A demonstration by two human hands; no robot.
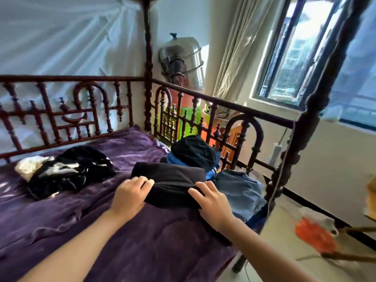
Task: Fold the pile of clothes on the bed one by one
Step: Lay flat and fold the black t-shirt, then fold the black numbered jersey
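A folded black garment [171,180] lies on the purple bedspread [126,237] in front of me. My left hand [130,196] grips its near left edge, fingers curled over the cloth. My right hand [213,204] holds its near right edge, fingers curled on the fabric. Behind it sits a stack with a dark folded piece [195,153] on top of blue clothing [211,174]. Folded blue jeans [242,190] lie to the right. An unfolded pile of black and white clothes [67,171] lies at the left of the bed.
A dark red wooden railing [203,98] runs round the bed's far and right sides, with a corner post [293,151] near my right arm. Beyond it stand a metal pot [183,58], curtain and window [301,53]. An orange object [313,235] lies on the floor.
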